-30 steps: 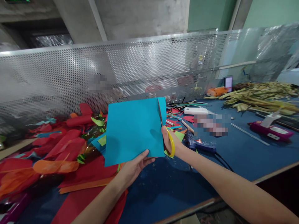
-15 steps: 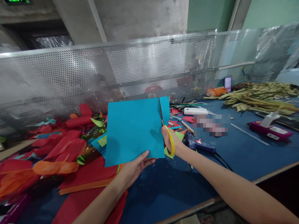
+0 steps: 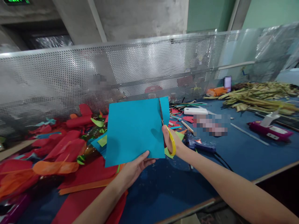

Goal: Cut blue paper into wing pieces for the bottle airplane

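A blue sheet of paper [image 3: 135,130] is held up above the table. My left hand [image 3: 137,165] pinches its lower edge, thumb on the front face and fingers behind. My right hand [image 3: 170,140] grips a pair of scissors [image 3: 172,143] with yellow handles at the sheet's right side. The dark blades run up along the right part of the sheet, with a narrow strip of it to their right. Part of the right hand's fingers is hidden behind the handles. Red felt-like sheets [image 3: 86,174] lie under my left forearm.
Red and orange cut pieces [image 3: 58,149] pile up at the left. A dark blue glue gun [image 3: 201,146] with a cord lies right of my hands, near a white power strip [image 3: 195,111]. A purple power strip [image 3: 271,130] and dry stalks [image 3: 261,96] are farther right. A perforated metal screen [image 3: 140,68] stands behind.
From one second ago, the strip right of the blades has swung outward and shows wider. My hands stay nearly in place; little differs over the last half second.
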Demonstrator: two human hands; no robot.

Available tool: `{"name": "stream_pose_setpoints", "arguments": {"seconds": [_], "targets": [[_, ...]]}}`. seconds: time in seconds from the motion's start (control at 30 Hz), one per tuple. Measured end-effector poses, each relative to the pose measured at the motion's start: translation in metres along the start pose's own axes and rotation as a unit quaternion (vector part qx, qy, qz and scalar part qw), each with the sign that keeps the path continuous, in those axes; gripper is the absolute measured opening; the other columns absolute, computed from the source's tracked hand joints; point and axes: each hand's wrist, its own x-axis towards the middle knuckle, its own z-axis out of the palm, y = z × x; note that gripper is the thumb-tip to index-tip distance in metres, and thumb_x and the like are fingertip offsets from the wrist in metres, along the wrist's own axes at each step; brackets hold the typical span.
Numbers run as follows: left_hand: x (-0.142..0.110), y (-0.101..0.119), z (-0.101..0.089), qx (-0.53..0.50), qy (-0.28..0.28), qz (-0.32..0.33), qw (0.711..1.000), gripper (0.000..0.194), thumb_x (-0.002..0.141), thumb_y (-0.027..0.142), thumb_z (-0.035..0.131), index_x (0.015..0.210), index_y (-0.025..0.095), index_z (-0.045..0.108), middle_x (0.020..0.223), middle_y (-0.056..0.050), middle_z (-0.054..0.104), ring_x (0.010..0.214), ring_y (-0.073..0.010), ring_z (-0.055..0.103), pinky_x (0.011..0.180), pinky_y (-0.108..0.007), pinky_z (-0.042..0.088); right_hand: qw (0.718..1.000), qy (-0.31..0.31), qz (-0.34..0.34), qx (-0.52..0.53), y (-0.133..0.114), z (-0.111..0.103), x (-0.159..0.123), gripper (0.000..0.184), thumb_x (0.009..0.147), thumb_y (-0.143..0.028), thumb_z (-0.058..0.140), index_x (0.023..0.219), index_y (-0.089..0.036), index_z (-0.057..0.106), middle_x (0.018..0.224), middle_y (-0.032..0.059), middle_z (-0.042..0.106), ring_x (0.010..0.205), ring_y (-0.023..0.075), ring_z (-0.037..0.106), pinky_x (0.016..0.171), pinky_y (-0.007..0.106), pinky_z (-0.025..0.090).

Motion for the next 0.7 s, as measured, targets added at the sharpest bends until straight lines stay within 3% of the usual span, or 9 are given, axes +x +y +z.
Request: {"name": "stream_pose_setpoints", "arguments": {"seconds": [0.27, 0.7], "targets": [[-0.0003, -0.0007, -0.0009, 0.003, 0.000, 0.001, 1.000, 0.036, 0.063, 0.030, 0.081, 0.098, 0.022, 0.073, 0.092, -0.002, 0.075, 0.079, -0.0183, 0.069, 0.073, -0.028, 0.055, 1.000, 0.005, 0.003, -0.004, -0.0001, 0.0011, -0.0003, 0.057, 0.085, -0.071, 0.010, 0.061, -0.023, 0.031, 0.056, -0.0016, 0.039, 0.051, 0.0143, 0.035, 0.049, 0.029, 0.031], [-0.0007, -0.0004, 0.0003, 0.008, 0.000, -0.001, 1.000, 0.033, 0.061, 0.032, 0.082, 0.090, 0.019, 0.074, 0.089, -0.004, 0.075, 0.080, -0.0197, 0.068, 0.073, -0.030, 0.054, 1.000, 0.006, 0.010, -0.007, -0.0032, 0.0005, -0.0005, 0.057, 0.084, -0.071, 0.009, 0.061, -0.023, 0.028, 0.055, -0.0021, 0.035, 0.051, 0.0134, 0.033, 0.048, 0.028, 0.029]]}}
